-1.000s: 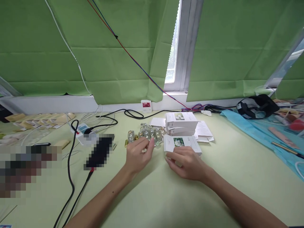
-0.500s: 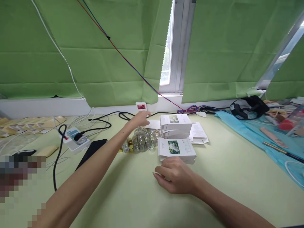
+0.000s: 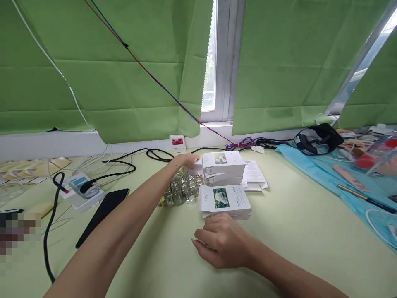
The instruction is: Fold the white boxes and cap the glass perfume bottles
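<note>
Here, head view: our left hand reaches to twelve o'clock, fingers loosely together, touching white paper beside the stack of boxes. Glass bottles sit under that forearm. Our right hand, fingers curled, rests at six o'clock of the flower box, fingertips touching it.

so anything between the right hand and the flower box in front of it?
Nothing visible. The right hand rests on the table just short of the flower box, with only a strip of bare table between them. The glass bottles sit off to the box's left, out of that path.
</note>
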Action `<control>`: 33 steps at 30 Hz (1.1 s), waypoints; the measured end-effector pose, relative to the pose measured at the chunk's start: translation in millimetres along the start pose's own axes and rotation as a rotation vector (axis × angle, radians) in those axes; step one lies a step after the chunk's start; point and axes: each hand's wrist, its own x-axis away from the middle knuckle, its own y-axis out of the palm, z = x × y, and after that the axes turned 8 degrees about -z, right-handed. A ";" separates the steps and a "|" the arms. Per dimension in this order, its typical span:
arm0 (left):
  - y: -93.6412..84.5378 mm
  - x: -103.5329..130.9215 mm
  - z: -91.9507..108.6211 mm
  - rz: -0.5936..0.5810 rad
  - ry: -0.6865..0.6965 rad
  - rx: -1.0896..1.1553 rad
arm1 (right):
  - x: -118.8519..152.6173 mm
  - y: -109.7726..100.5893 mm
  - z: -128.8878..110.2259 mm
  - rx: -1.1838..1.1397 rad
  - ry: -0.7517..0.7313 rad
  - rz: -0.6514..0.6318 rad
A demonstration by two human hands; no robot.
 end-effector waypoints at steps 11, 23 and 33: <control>-0.4 15.1 1.1 0.027 -0.052 0.030 | 2.2 2.4 -0.8 0.013 0.022 -0.051; -13.8 57.7 4.9 0.427 -0.204 0.247 | 1.8 2.7 -0.8 0.027 0.006 -0.047; 13.0 164.0 49.8 0.883 0.066 0.445 | 2.4 -0.2 -5.5 0.017 0.008 -0.053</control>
